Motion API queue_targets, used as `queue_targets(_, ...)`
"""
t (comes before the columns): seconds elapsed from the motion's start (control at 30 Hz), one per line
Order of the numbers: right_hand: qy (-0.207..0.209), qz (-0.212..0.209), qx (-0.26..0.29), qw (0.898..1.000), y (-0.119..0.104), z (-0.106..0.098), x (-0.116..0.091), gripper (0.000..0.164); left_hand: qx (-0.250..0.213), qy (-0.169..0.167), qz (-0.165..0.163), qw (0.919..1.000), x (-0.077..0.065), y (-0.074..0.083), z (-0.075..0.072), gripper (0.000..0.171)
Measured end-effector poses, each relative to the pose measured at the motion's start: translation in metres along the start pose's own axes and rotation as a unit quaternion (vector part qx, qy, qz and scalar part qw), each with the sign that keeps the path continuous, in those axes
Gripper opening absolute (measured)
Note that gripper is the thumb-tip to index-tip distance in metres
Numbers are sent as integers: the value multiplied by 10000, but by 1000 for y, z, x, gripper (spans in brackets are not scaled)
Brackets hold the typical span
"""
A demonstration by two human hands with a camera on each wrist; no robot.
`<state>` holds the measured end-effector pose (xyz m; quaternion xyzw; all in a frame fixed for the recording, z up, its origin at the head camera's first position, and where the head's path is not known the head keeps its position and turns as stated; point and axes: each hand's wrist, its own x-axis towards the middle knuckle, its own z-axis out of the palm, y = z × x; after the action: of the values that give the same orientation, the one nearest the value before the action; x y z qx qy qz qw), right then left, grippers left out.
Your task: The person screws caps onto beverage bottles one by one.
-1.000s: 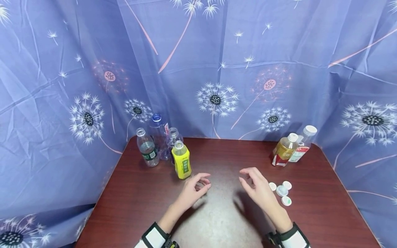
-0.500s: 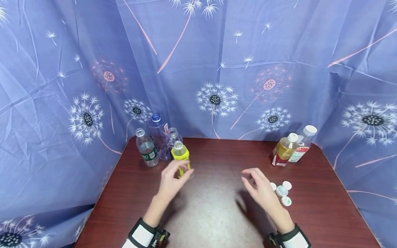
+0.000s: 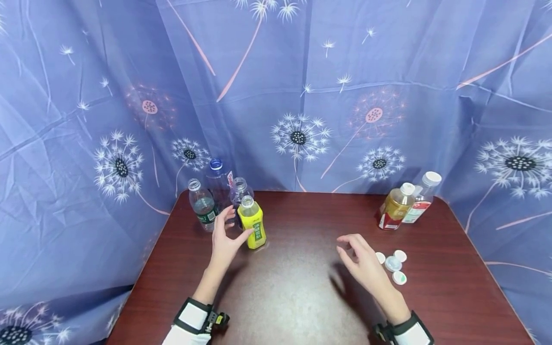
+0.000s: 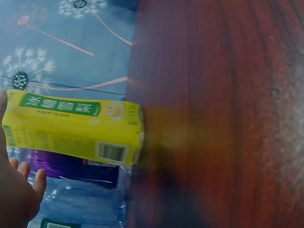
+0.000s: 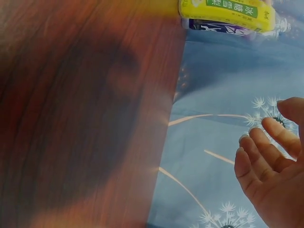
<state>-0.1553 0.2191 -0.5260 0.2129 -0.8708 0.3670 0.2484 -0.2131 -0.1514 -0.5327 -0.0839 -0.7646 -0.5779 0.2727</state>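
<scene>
A yellow-labelled bottle point(image 3: 252, 224) without a cap stands upright at the left of the table. Around its left side my left hand point(image 3: 224, 239) is spread, thumb overlapping the label and fingers reaching past the bottle's left. In the left wrist view the yellow bottle point(image 4: 71, 126) lies across the picture, and part of the left hand point(image 4: 19, 194) shows at the edge with fingers parted. My right hand point(image 3: 364, 263) hovers over the table with loosely bent fingers and holds nothing. Several bottle caps point(image 3: 393, 263) lie just right of it.
Behind the yellow bottle stand a clear green-labelled bottle point(image 3: 202, 203), a tall blue bottle point(image 3: 217, 182) and a purple-labelled bottle point(image 5: 213, 26). Two white-capped bottles, one amber point(image 3: 396, 208) and one clear point(image 3: 424, 196), stand at the back right. A blue curtain point(image 3: 336, 143) encloses the table.
My left hand has moved left and forward, from in front of the yellow bottle to its left side, fingers spreading. The right hand has hardly moved.
</scene>
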Motion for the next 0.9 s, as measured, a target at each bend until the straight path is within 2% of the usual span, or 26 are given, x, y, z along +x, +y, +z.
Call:
queue_targets(0.1,-19,38,-20,10000,1,0,-2,27,43,-65,-158,9998,-3,-9,2,83)
queue_targets(0.3,-89,147,-53,9998,3,1,-6,24,121,-85,-161,9998,-8,-21,4,70)
queue_targets(0.57,-190,295,-84,9994,7,-1,-7,22,382,-356,-321,9981,-11,-24,8,65)
queue_targets(0.67,-229,367,-78,9990,8,-3,-7,22,238,-486,-427,9976,-12,-23,10,63)
queue_targets(0.9,-247,406,-86,9988,9,-3,-7,20,-450,-1016,-642,9917,-14,-16,21,63)
